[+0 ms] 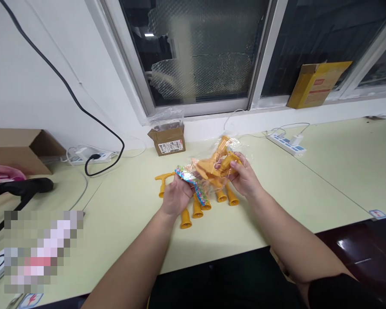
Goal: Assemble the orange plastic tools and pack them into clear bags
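Observation:
My left hand (176, 198) is closed on a clear plastic bag with a colourful printed band (197, 191) along one edge. Several yellow plastic parts (209, 166) show through the film. On the other side, my right hand (246, 178) grips a yellow plastic part (229, 162) between thumb and fingers; whether film lies between them I cannot tell. Beneath and around the bag, several more yellow parts with flared, cup-like ends (185, 219) lie on the table. One T-shaped yellow piece (162, 182) rests left of the bag.
The pale table (309, 189) runs along a window wall. Behind my hands stands a small open cardboard box (170, 140). Power strips lie at right (286, 143) and left (91, 158), with a black cable (64, 81) hanging down. A larger carton (16, 148) sits far left.

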Tool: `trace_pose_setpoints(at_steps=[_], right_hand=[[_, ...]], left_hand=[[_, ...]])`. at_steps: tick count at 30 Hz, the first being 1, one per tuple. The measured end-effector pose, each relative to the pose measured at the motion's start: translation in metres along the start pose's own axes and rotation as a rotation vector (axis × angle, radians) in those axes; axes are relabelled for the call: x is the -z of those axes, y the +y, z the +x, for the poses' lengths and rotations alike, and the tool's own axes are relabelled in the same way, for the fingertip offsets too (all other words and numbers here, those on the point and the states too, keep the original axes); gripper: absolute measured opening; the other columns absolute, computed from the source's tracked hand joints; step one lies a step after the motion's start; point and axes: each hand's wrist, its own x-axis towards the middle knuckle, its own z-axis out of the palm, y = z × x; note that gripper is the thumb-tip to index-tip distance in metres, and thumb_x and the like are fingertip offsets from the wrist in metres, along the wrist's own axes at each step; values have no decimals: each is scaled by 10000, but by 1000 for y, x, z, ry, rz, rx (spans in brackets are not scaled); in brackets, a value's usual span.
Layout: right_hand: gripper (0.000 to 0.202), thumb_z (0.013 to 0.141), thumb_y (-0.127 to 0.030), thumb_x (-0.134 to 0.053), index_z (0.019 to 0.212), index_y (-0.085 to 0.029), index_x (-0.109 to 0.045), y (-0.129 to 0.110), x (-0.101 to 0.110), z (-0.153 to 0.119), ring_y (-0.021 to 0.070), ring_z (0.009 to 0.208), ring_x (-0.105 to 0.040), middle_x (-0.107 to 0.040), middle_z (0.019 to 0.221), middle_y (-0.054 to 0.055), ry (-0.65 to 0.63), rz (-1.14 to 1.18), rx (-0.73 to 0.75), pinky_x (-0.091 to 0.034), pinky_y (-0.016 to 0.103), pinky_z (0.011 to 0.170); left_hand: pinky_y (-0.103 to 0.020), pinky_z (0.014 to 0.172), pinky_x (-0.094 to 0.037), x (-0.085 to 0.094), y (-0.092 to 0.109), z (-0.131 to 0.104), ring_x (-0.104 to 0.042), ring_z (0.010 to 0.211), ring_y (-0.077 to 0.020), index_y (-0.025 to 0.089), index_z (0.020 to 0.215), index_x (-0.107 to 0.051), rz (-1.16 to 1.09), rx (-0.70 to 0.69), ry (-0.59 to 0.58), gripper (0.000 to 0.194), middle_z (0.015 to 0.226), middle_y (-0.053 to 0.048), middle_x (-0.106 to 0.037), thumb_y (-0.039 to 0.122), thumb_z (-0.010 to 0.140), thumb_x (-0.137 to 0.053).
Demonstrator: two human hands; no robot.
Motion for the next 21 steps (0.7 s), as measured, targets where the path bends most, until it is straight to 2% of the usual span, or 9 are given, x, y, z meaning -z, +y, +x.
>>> trace_pose_setpoints(at_steps=[3,5,7,10,13,15,18,19,21], right_hand=[[423,695,-335,-912,989,-275,-615,-8,4,4,154,729,-725,-755,858,-44,-47,-133,14,-604,275,666],[406,702,-343,-912,993,-257,-642,-14,2,7,140,703,-700,-736,826,-40,-113,-241,21,-580,262,651],[395,730,-377,-896,1013,-240,-656,-21,-6,10,148,726,-692,-734,855,-16,-186,-354,25,-570,276,661],[392,777,-441,-857,1026,-231,-638,-31,-23,14,156,729,-670,-718,886,5,-228,-494,70,-548,290,649],[406,812,-480,-821,1049,-257,-580,-35,-33,18,135,647,-608,-661,805,-27,-208,-564,129,-497,269,589],[433,825,-508,-801,1090,-279,-547,-33,-32,20,138,637,-591,-631,780,-39,-210,-582,131,-483,267,579],[455,820,-539,-794,1103,-291,-537,-22,-24,21,156,721,-616,-641,872,-20,-218,-589,139,-519,287,647],[438,826,-552,-783,1083,-288,-546,-17,-21,20,162,768,-629,-650,921,-8,-218,-584,155,-532,296,685],[375,878,-593,-710,1025,-276,-573,-8,-18,19,180,864,-646,-668,991,18,-223,-565,189,-548,316,764]], left_hand=[[-482,949,-547,5,9,3,-651,1190,-329,234,1243,-589,-41,93,0,600,1284,-116,-678,653,816,-641],[-476,914,-559,11,10,3,-674,1162,-330,242,1306,-570,33,146,-18,629,1282,-124,-691,620,816,-686],[-467,931,-557,14,9,4,-678,1172,-334,257,1395,-534,209,149,-52,730,1291,-130,-697,532,772,-795],[-455,1047,-512,13,7,4,-651,1241,-339,242,1401,-571,591,20,-73,830,1343,-130,-682,380,663,-926],[-451,1079,-496,7,8,5,-670,1204,-322,194,1272,-667,847,-94,-48,612,1281,-125,-715,371,728,-884],[-440,1006,-535,5,10,6,-705,1088,-295,178,1138,-713,950,-118,-26,411,1136,-108,-755,396,804,-812],[-412,862,-568,5,13,7,-710,899,-257,174,925,-729,1114,-104,-5,222,929,-74,-755,387,860,-729],[-410,843,-567,5,13,7,-704,875,-253,176,899,-724,1155,-94,-6,198,898,-67,-747,370,863,-716],[-414,866,-566,4,13,4,-703,922,-261,182,988,-718,1156,-87,-14,214,950,-65,-746,331,835,-734]])
